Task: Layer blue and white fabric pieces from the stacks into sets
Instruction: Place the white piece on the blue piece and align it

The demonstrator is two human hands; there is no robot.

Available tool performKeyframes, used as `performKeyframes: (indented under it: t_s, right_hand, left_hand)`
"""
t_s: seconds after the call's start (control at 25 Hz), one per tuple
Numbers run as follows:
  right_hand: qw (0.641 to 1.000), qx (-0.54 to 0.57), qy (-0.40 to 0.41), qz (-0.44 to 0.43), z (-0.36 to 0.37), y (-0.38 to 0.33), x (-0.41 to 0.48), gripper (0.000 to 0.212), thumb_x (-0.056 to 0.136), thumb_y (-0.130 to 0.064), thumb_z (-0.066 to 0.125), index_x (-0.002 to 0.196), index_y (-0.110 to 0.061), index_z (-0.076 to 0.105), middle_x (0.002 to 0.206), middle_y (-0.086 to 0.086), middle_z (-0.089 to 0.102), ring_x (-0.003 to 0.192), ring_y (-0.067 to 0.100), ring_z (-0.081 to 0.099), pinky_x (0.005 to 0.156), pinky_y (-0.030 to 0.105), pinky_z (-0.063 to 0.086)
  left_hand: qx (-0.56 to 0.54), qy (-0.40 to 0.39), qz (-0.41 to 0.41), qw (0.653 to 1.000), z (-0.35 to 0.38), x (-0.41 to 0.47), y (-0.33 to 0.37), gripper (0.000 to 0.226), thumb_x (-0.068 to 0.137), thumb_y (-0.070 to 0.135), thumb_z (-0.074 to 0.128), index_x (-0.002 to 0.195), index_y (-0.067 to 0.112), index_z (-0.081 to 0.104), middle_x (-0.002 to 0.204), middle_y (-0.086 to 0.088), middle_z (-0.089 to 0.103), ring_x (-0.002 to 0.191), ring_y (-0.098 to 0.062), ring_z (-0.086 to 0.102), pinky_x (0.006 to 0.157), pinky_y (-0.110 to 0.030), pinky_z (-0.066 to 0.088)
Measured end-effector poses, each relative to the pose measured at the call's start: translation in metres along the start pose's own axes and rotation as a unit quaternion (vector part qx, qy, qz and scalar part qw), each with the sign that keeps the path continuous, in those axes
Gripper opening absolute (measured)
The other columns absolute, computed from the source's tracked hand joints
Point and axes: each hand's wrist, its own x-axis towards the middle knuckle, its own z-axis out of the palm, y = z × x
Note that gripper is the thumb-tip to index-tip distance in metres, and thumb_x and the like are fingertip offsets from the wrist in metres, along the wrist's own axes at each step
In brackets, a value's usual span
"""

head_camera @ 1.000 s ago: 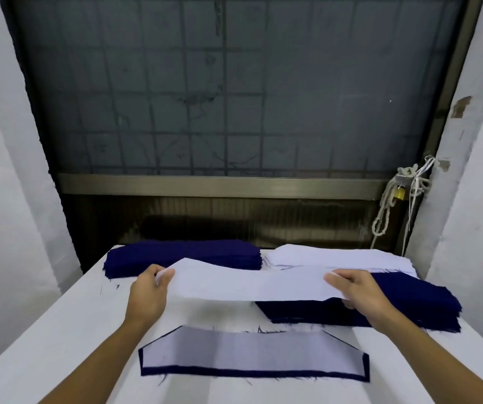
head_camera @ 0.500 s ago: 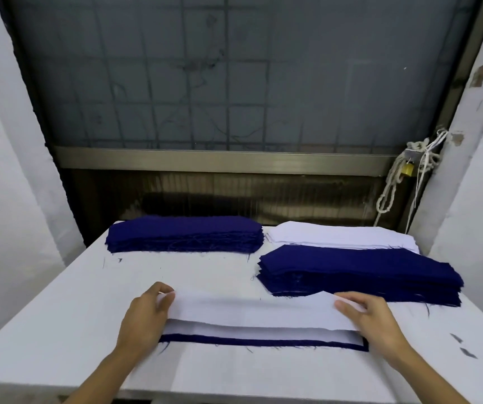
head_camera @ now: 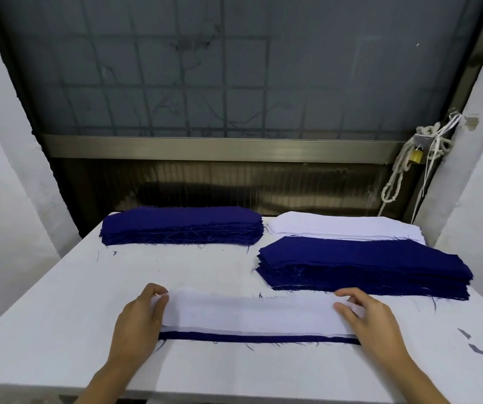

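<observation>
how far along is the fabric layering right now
Early, it seems. Done: one set lies near the table edge, a blue piece showing under white. In hand: the left hand and right hand hold the ends of the top white piece on that set. Left: the far blue stack, the right blue stack and the white stack are thick.

The white piece [head_camera: 249, 313] tops a navy piece [head_camera: 257, 337] (both plain).

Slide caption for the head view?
Left hand and right hand hold a white piece over a blue piece.
</observation>
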Motion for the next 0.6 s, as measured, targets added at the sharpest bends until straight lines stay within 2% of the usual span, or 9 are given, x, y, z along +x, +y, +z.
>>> performKeyframes:
  t_s: [0.08,0.24,0.44,0.6]
  right_hand:
    - [0.999,-0.042,0.010,-0.008,0.0011,-0.0023,-0.0015,0.020,0.091,-0.023,0.072,0.097,-0.041,0.063,0.076,-0.012,0.063,0.065,0.009,0.059,0.059,0.026,0.046]
    - [0.996,-0.083,0.028,-0.007,0.0023,-0.0047,-0.0035,0.020,0.090,-0.022,0.071,0.098,-0.040,0.065,0.079,-0.016,0.062,0.081,0.004,0.057,0.060,0.022,0.040]
    - [0.994,-0.107,0.026,-0.018,0.0050,-0.0004,-0.0010,0.017,0.092,-0.018,0.070,0.095,-0.035,0.068,0.084,-0.019,0.060,0.090,0.004,0.055,0.062,0.018,0.039]
    - [0.995,-0.097,0.023,-0.021,0.0065,0.0035,0.0004,0.022,0.092,-0.012,0.070,0.094,-0.034,0.068,0.089,-0.019,0.059,0.092,0.003,0.057,0.065,0.017,0.041]
  left_hand:
    - [-0.015,0.002,0.000,1.000,-0.0006,0.0000,-0.0002,0.003,0.103,0.027,0.056,0.101,0.029,0.057,0.077,0.014,0.066,0.065,-0.006,0.061,0.057,-0.026,0.044]
    - [-0.027,-0.001,-0.011,1.000,-0.0003,-0.0005,-0.0014,0.006,0.101,0.024,0.059,0.104,0.029,0.056,0.090,0.013,0.065,0.072,-0.008,0.061,0.061,-0.028,0.047]
    - [-0.024,-0.001,-0.006,1.000,0.0007,-0.0008,-0.0023,0.011,0.099,0.023,0.062,0.105,0.030,0.055,0.096,0.012,0.063,0.083,-0.004,0.059,0.068,-0.034,0.050]
    - [-0.028,-0.001,-0.011,1.000,0.0021,-0.0008,-0.0022,0.013,0.098,0.018,0.063,0.106,0.027,0.058,0.098,0.010,0.061,0.091,-0.013,0.059,0.073,-0.033,0.046]
